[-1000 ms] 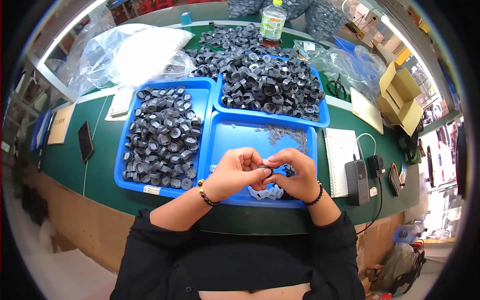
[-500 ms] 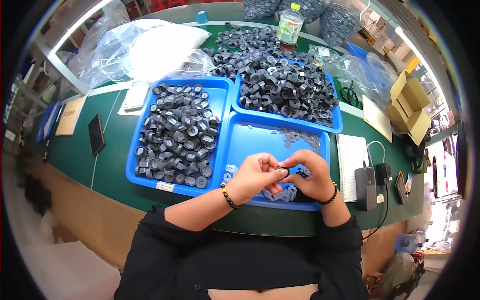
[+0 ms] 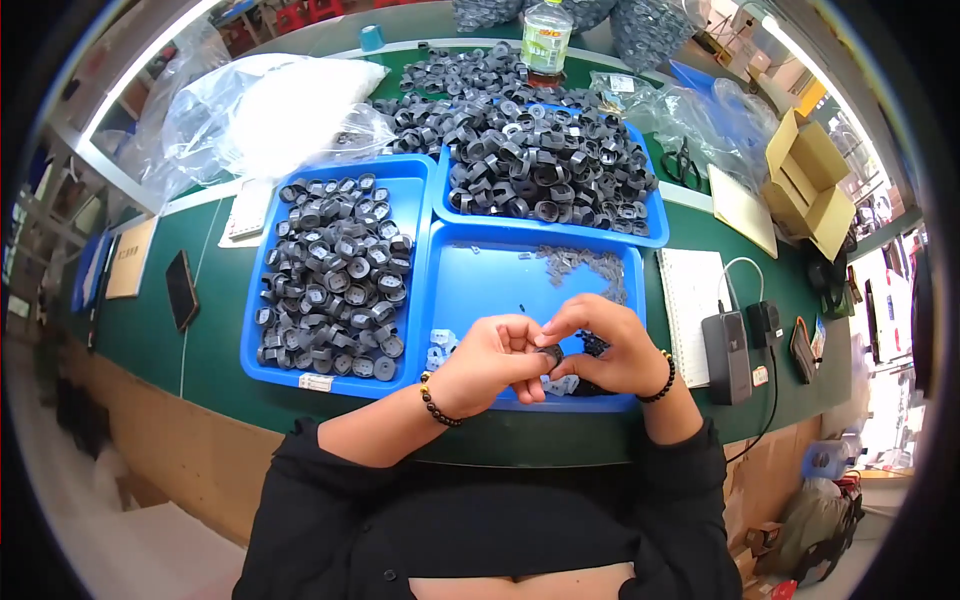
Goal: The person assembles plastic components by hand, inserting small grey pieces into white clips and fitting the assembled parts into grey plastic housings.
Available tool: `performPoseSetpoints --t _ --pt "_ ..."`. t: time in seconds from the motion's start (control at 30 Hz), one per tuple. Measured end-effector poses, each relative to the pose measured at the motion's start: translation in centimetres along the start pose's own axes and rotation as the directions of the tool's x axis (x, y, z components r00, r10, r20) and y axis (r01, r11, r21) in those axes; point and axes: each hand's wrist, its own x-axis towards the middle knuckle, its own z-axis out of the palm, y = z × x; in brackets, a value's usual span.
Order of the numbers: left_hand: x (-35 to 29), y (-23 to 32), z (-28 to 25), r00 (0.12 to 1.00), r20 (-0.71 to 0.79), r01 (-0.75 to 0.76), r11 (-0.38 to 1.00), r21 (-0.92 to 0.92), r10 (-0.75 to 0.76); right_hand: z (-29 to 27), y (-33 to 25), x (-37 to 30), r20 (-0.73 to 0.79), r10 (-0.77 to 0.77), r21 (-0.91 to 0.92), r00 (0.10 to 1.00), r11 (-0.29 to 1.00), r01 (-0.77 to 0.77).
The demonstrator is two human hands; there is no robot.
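Left hand: your left hand (image 3: 497,365) is closed in a pinch on a small dark part (image 3: 551,355), thumb along its near side.
Right hand: your right hand (image 3: 610,345) is curled, thumb and forefinger gripping the same part from the other side.
Part: rounded and dark, mostly hidden by your fingers; it is held above the front tray (image 3: 490,285), between both hands.
Front tray: smooth blue plastic with a raised rim; small translucent bits (image 3: 585,265) lie strewn at its far right, pale moulded pieces (image 3: 440,345) at its left edge, tiny black bits (image 3: 594,344) behind your right hand.
Left tray: the left tray (image 3: 420,200), also blue, holds a heap of matt grey caps (image 3: 335,280), round and hollow.
Far tray: the far tray (image 3: 655,215) is piled with darker ring-like caps (image 3: 545,165), and more spread behind it.
Tabletop: the tabletop (image 3: 225,310) is flat and green; a phone (image 3: 182,290) lies to your left, a ruled notebook (image 3: 692,320) to your right.
Back: crinkled clear bag (image 3: 270,105), bottle (image 3: 546,45), black scissors (image 3: 683,165), open carton (image 3: 808,185).
Room: bright light strips at both sides, red stools (image 3: 305,12) beyond, brown floor below.
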Motion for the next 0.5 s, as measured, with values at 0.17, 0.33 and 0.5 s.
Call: performPoseSetpoints --t 0.17,0.33,0.5 --pt "0.1 -0.47 0.01 0.996 0.015 -0.09 0.996 0.021 0.089 -0.67 0.1 -0.01 -0.099 -0.021 0.013 0.995 1.0 0.022" --pt "-0.16 0.25 0.83 0.982 0.06 -0.167 0.968 -0.19 0.181 -0.98 0.07 -0.36 -0.209 -0.06 -0.021 0.976 0.998 0.056" --pt "0.02 0.22 0.25 0.977 0.062 -0.203 0.978 -0.043 0.205 -0.97 -0.09 -0.21 -0.184 -0.082 -0.056 0.979 0.996 0.073"
